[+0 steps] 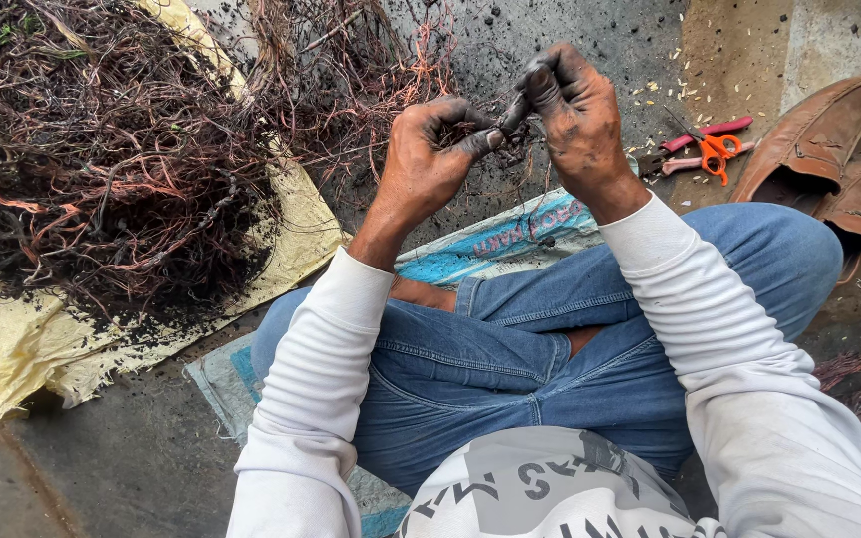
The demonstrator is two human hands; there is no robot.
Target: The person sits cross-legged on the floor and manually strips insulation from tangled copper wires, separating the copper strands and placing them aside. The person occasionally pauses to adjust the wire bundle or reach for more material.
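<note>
Head view: left hand [430, 149] & right hand [575, 115] both pinched on thin wire [512, 125], soot-black; wire pile [102, 149] on sack [12, 349] at left, pliers [710, 149] w/ shoes [829, 149] at right.

Right of the grip lie orange-handled scissors [717, 151], red-handled pliers [702, 147] and brown shoes [819, 149]; a yellow sack [12, 349] spreads far left.

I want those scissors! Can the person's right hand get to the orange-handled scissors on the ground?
Probably yes. The orange-handled scissors lie uncovered on the ground just beside the right hand, nothing between them. But that hand is pinching thin burnt wire with the left hand.
</note>
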